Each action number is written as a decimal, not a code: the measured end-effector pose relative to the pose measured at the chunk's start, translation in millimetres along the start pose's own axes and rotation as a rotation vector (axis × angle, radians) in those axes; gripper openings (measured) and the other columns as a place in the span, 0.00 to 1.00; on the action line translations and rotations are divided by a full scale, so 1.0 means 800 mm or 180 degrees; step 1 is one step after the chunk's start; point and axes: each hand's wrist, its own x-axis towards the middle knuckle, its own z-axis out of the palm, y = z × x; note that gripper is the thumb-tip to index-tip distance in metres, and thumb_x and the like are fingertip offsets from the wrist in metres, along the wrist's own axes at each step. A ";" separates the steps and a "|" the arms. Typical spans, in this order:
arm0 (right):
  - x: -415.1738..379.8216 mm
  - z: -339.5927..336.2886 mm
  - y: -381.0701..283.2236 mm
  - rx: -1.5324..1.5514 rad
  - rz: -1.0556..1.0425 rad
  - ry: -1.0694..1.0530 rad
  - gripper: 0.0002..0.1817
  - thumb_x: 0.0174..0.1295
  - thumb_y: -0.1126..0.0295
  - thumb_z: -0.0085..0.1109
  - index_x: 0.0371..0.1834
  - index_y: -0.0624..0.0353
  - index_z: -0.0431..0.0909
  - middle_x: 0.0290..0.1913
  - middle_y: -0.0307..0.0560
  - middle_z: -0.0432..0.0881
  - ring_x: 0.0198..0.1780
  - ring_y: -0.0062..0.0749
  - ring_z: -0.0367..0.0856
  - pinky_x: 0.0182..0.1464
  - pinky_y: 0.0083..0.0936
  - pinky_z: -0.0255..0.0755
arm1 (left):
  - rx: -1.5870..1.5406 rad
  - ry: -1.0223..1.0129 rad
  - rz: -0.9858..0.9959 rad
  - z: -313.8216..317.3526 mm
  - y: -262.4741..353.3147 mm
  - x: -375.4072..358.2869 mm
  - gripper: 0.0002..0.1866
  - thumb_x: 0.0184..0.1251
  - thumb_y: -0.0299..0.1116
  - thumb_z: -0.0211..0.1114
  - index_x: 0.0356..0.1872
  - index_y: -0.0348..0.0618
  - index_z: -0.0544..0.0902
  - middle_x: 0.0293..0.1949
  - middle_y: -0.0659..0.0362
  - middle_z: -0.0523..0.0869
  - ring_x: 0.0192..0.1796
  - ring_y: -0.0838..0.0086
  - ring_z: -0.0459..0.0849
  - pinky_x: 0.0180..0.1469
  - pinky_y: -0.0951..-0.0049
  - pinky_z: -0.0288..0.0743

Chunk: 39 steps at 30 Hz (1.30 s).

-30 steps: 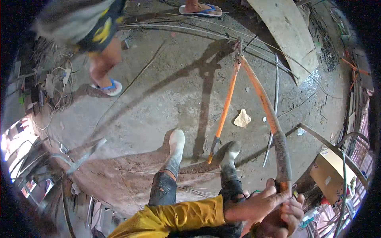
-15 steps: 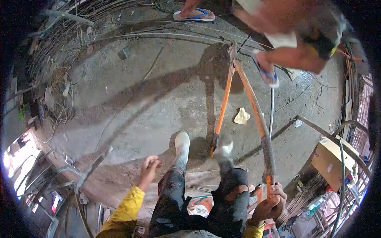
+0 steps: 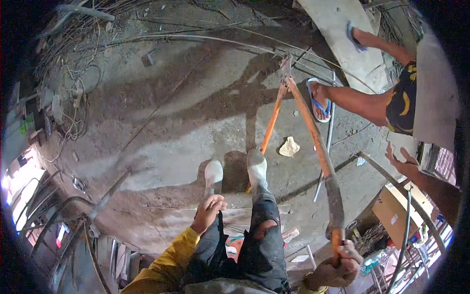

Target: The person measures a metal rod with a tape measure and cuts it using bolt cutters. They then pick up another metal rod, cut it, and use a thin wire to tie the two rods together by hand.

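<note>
Long orange-handled cutters [image 3: 313, 130] stand spread on the concrete floor, their metal head [image 3: 285, 68] at a thin rod. Around the end of the right-hand handle, at the lower right, the fingers of my right hand [image 3: 338, 267] are wrapped. The other handle [image 3: 272, 120] slants down, and my right white boot [image 3: 256, 169] covers part of it. My left hand [image 3: 209, 211] is over my left leg, away from the cutters, with fingers loosely curled and nothing visible in them. Long thin rods [image 3: 196, 36] run across the floor beyond.
Another person in blue flip-flops stands at the right, with a hand [image 3: 406, 164] spread near a cardboard box [image 3: 394, 213]. A yellowish scrap [image 3: 289, 147] and a grey pipe [image 3: 326, 152] lie on the floor. Bent metal bars [image 3: 105, 198] rise at the lower left.
The other person has stepped farther right, and a hand now shows there. My right boot has shifted left onto the handle. My left hand has moved right and down.
</note>
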 end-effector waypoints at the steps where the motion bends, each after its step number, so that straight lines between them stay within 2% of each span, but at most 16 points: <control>1: 0.033 0.024 -0.019 0.0311 -0.0367 0.0121 0.21 0.67 0.57 0.49 0.23 0.63 0.66 0.27 0.48 0.74 0.31 0.41 0.78 0.37 0.36 0.77 | -0.0146 -0.0073 -0.0034 0.007 0.018 -0.006 0.20 0.69 0.49 0.53 0.50 0.44 0.73 0.42 0.61 0.82 0.43 0.76 0.81 0.46 0.74 0.71; 3: 0.097 0.018 -0.041 -0.3505 -0.1610 0.0572 0.19 0.65 0.56 0.52 0.22 0.58 0.69 0.23 0.44 0.74 0.23 0.35 0.77 0.28 0.31 0.73 | -0.0024 0.0000 -0.0155 0.012 0.028 -0.008 0.19 0.69 0.48 0.53 0.50 0.44 0.73 0.42 0.61 0.82 0.43 0.77 0.81 0.46 0.74 0.70; 4: 0.145 0.019 -0.041 -0.1903 -0.1491 0.0040 0.20 0.64 0.54 0.53 0.21 0.57 0.70 0.23 0.45 0.76 0.24 0.35 0.77 0.28 0.30 0.71 | 0.0093 0.0100 -0.0272 0.014 0.032 -0.010 0.19 0.70 0.47 0.52 0.50 0.44 0.73 0.42 0.61 0.82 0.43 0.77 0.81 0.46 0.75 0.70; 5: 0.207 0.036 -0.060 -0.4315 -0.2807 0.0722 0.20 0.63 0.53 0.54 0.22 0.59 0.73 0.25 0.45 0.79 0.24 0.37 0.78 0.29 0.32 0.72 | 0.0143 0.0133 -0.0206 0.013 0.041 -0.014 0.17 0.71 0.45 0.51 0.50 0.44 0.73 0.42 0.60 0.83 0.43 0.78 0.81 0.45 0.76 0.70; 6: 0.285 0.006 -0.011 -0.3949 -0.1614 0.0659 0.19 0.63 0.55 0.54 0.24 0.60 0.76 0.27 0.48 0.80 0.25 0.41 0.78 0.30 0.36 0.72 | 0.0153 0.0154 -0.0235 0.012 0.044 -0.021 0.17 0.71 0.45 0.51 0.50 0.44 0.73 0.42 0.60 0.83 0.43 0.78 0.81 0.45 0.76 0.70; 8: 0.359 0.087 -0.035 -0.1136 -0.1682 0.0323 0.18 0.63 0.55 0.54 0.24 0.59 0.75 0.26 0.47 0.79 0.24 0.40 0.76 0.29 0.34 0.71 | -0.0022 0.0290 -0.0093 0.007 0.049 -0.021 0.15 0.71 0.42 0.53 0.49 0.42 0.73 0.40 0.58 0.83 0.41 0.77 0.81 0.44 0.76 0.71; 10: 0.397 0.120 -0.053 0.0123 -0.1249 -0.0005 0.18 0.63 0.56 0.55 0.24 0.59 0.75 0.25 0.47 0.78 0.22 0.39 0.75 0.28 0.33 0.71 | -0.0088 0.0341 -0.0022 0.001 0.043 -0.021 0.17 0.71 0.43 0.52 0.50 0.42 0.73 0.40 0.58 0.83 0.41 0.76 0.81 0.44 0.76 0.71; 16: 0.412 0.123 -0.078 0.0780 -0.0791 0.0025 0.17 0.62 0.57 0.55 0.24 0.58 0.73 0.22 0.45 0.75 0.18 0.34 0.70 0.24 0.30 0.69 | -0.0332 0.0435 -0.0239 0.018 0.004 -0.033 0.14 0.71 0.40 0.52 0.48 0.40 0.74 0.40 0.57 0.82 0.41 0.76 0.81 0.43 0.77 0.72; 18: 0.417 0.120 -0.080 0.0953 -0.0635 0.0046 0.16 0.62 0.58 0.56 0.24 0.58 0.73 0.21 0.44 0.73 0.17 0.33 0.69 0.23 0.29 0.68 | -0.0253 0.0272 -0.0245 0.028 -0.008 -0.036 0.17 0.68 0.45 0.55 0.46 0.42 0.75 0.39 0.58 0.83 0.41 0.76 0.82 0.43 0.78 0.71; 26: 0.439 0.118 -0.081 0.1223 -0.0766 0.0106 0.15 0.62 0.60 0.56 0.23 0.57 0.71 0.17 0.41 0.69 0.12 0.27 0.62 0.18 0.24 0.66 | -0.0274 0.0162 -0.0411 0.036 -0.027 -0.057 0.16 0.69 0.45 0.54 0.45 0.44 0.75 0.40 0.61 0.83 0.41 0.79 0.80 0.44 0.78 0.70; 27: 0.446 0.120 -0.082 0.1350 -0.0580 0.0210 0.15 0.62 0.60 0.56 0.23 0.57 0.71 0.16 0.41 0.68 0.11 0.26 0.62 0.17 0.23 0.66 | -0.0228 0.0111 -0.0279 0.033 -0.021 -0.058 0.16 0.69 0.45 0.54 0.46 0.44 0.75 0.40 0.61 0.83 0.41 0.79 0.80 0.44 0.78 0.70; 28: 0.467 0.134 -0.093 0.1760 0.0988 0.1657 0.15 0.62 0.61 0.57 0.23 0.57 0.70 0.16 0.41 0.67 0.11 0.26 0.61 0.16 0.23 0.66 | -0.0223 0.0130 -0.0260 0.032 -0.015 -0.057 0.16 0.69 0.45 0.54 0.46 0.44 0.75 0.40 0.61 0.83 0.41 0.79 0.80 0.44 0.78 0.70; 29: 0.430 0.105 -0.069 0.1740 -0.0724 -0.0523 0.14 0.64 0.61 0.53 0.24 0.58 0.70 0.16 0.38 0.68 0.11 0.23 0.61 0.16 0.24 0.66 | -0.0264 0.0209 -0.0313 0.031 -0.008 -0.055 0.14 0.70 0.41 0.53 0.46 0.43 0.74 0.39 0.61 0.82 0.40 0.79 0.80 0.41 0.79 0.70; 36: 0.423 0.108 -0.068 0.2381 -0.0342 -0.0848 0.17 0.65 0.61 0.52 0.21 0.58 0.68 0.15 0.38 0.66 0.10 0.23 0.60 0.15 0.22 0.64 | -0.0287 0.0474 -0.0196 0.047 0.022 -0.037 0.12 0.70 0.38 0.54 0.46 0.41 0.75 0.38 0.61 0.83 0.37 0.79 0.82 0.37 0.80 0.71; 38: 0.411 0.105 -0.072 0.0055 -0.1176 0.0131 0.15 0.64 0.61 0.52 0.27 0.62 0.72 0.15 0.39 0.69 0.13 0.23 0.65 0.19 0.21 0.67 | -0.0170 0.0411 -0.0471 0.060 0.031 -0.036 0.16 0.70 0.43 0.54 0.49 0.43 0.74 0.39 0.59 0.83 0.40 0.77 0.81 0.42 0.77 0.71; 39: 0.413 0.102 -0.067 -0.0262 -0.1376 0.0287 0.15 0.64 0.61 0.52 0.27 0.62 0.72 0.16 0.39 0.69 0.14 0.23 0.66 0.19 0.21 0.67 | -0.0145 0.0361 -0.0490 0.068 0.035 -0.037 0.16 0.70 0.43 0.54 0.49 0.43 0.74 0.39 0.59 0.83 0.40 0.77 0.81 0.42 0.77 0.71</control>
